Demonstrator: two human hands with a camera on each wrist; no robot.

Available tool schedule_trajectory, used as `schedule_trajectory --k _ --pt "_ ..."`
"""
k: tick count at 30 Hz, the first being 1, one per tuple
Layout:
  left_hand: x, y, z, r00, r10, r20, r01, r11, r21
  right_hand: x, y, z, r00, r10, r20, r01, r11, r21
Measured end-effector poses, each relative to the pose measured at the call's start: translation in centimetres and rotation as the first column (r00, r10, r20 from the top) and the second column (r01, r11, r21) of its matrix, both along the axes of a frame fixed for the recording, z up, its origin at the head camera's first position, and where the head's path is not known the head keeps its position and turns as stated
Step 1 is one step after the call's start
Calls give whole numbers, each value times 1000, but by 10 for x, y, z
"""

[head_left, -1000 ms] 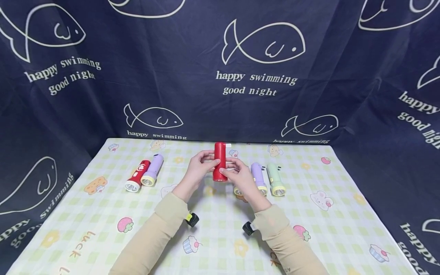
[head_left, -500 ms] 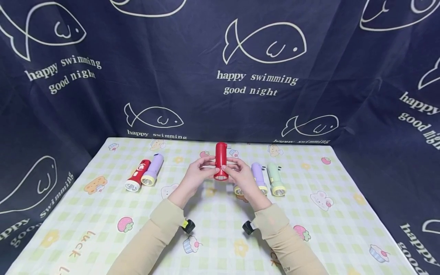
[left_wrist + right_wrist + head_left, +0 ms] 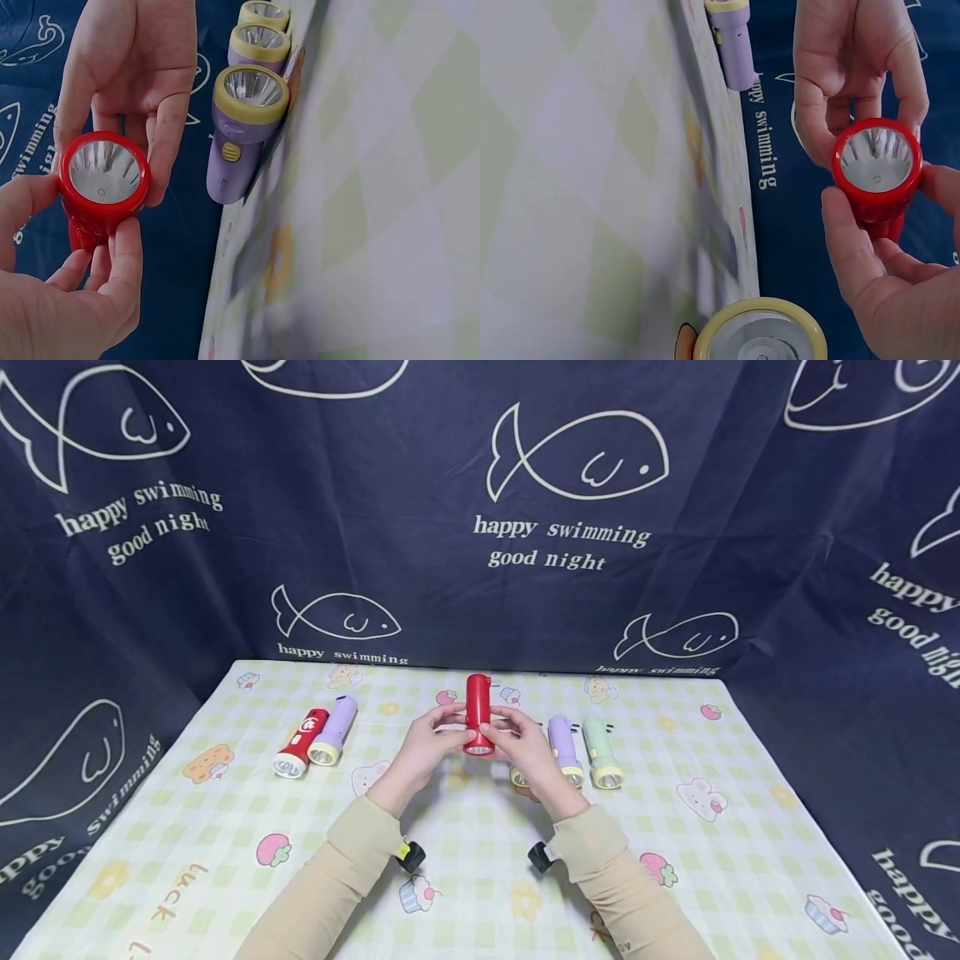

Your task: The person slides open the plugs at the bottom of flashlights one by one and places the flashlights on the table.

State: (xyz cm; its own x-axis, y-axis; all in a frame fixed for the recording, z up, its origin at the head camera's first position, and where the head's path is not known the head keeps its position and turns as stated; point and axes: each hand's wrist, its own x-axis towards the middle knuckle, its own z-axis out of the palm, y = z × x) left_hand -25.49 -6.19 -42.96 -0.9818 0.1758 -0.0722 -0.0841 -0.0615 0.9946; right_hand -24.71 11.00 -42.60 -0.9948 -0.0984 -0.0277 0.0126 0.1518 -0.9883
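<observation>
Between both hands, a red flashlight is held up near the table's far middle. Its lens end tips down and toward the head camera. The left hand grips it from the left, thumb near the lens rim. From the right, the right hand holds it the same way, its thumb near the head. In the left wrist view the silver reflector of the red flashlight faces that camera. A small pale piece sticks out at its upper right. Behind the right hand, a purple flashlight with a yellow rim is partly hidden in the head view.
Right of the hands lie another purple flashlight and a green flashlight. Leftward, a red flashlight with a white rim lies beside a purple one. A checked cloth covers the table; a dark blue curtain hangs behind.
The held flashlight has turned and tipped so its lens shows more, and the pale piece at its top looks thinner. The left hand has shifted slightly lower along it. The other flashlights stay put.
</observation>
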Motion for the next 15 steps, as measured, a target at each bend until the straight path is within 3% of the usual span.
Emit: schedule_trajectory --k 5,15 --pt "0 0 -7 999 22 25 -23 999 27 1 -3 2 999 -29 -44 36 985 166" --pt "-2 3 -12 997 47 69 -46 999 -8 1 -5 -2 993 -13 -115 48 949 313"
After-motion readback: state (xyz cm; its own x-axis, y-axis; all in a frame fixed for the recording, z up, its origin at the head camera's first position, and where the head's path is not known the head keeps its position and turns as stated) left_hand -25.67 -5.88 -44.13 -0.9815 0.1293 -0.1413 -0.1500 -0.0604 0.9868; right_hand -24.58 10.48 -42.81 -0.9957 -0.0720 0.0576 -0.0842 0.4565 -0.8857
